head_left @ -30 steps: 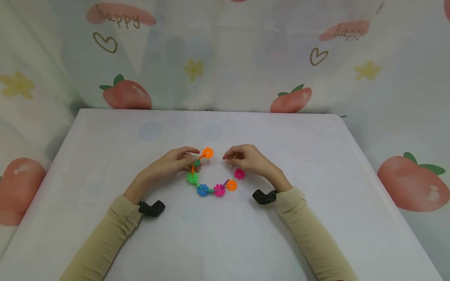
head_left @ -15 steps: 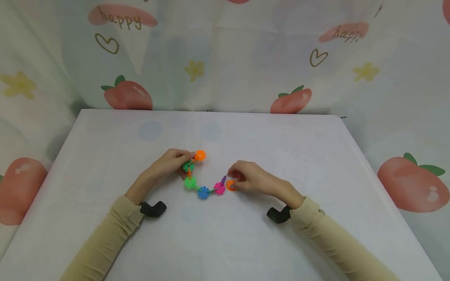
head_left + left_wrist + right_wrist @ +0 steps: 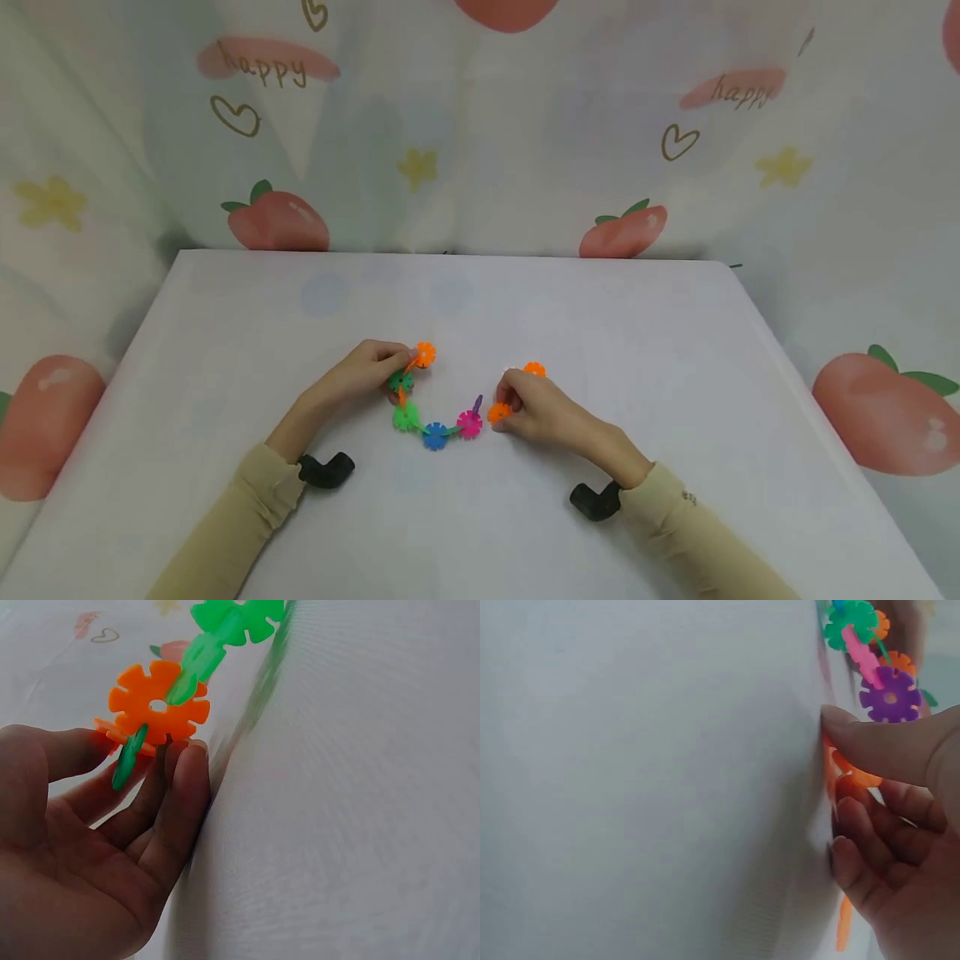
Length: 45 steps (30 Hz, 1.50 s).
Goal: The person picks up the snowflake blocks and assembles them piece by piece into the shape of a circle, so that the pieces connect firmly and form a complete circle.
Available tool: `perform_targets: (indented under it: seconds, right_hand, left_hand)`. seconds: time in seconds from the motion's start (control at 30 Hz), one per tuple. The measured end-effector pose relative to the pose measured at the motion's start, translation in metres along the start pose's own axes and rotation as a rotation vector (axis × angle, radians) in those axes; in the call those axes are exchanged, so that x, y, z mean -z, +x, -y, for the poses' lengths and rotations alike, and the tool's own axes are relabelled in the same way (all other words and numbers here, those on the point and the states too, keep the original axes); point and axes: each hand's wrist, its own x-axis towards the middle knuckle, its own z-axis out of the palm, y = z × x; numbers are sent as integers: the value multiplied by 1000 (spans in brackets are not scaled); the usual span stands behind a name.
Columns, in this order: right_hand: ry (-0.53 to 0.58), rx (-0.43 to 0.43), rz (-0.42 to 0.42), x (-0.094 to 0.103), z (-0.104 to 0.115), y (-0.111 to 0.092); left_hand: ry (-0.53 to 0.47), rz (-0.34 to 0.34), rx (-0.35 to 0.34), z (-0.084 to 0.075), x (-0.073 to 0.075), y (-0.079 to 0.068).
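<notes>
My left hand (image 3: 366, 365) pinches the far end of a curved chain of snowflake-shaped interlocking discs. An orange disc (image 3: 425, 354) ends it beyond the fingertips. Green (image 3: 406, 417), blue (image 3: 435, 436) and pink (image 3: 470, 424) discs follow, down to an edge-on purple disc (image 3: 477, 405) at the near right end. Just right of that, my right hand (image 3: 542, 410) pinches an orange disc (image 3: 499, 412) between thumb and fingers. Another orange disc (image 3: 534, 368) shows behind this hand; whether the two are linked is hidden. The right wrist view shows the purple disc (image 3: 890, 696) close above the thumb.
A white-covered table (image 3: 660, 333) bears everything. Behind it hangs a printed cloth (image 3: 487, 150). Black wrist devices sit at the left cuff (image 3: 326, 471) and the right cuff (image 3: 596, 502).
My right hand has come nearer and gripped the orange disc beside the purple one. My left fingers have closed on the chain's far end, shifting it slightly left. The head view has tilted up.
</notes>
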Motion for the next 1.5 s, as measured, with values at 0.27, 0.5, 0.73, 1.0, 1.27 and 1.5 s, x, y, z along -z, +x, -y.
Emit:
perform_targets:
  seconds: [0.27, 0.5, 0.73, 1.0, 1.27, 1.5]
  right_hand:
    - [11, 15, 6, -5, 1, -1]
    - [-16, 55, 5, 1, -4, 0]
    - [-20, 119, -82, 6, -6, 6]
    - [39, 109, -189, 11, -8, 20]
    - [228, 94, -253, 18, -4, 44]
    - [253, 69, -200, 7, 3, 64]
  left_hand:
    - [5, -31, 0, 7, 1, -4]
    - [-18, 11, -26, 5, 1, 1]
    - [-31, 9, -33, 2, 1, 0]
    - [1, -14, 9, 4, -1, -2]
    - [-21, -23, -2, 4, -1, 0]
    - [-60, -18, -5, 7, -1, 0]
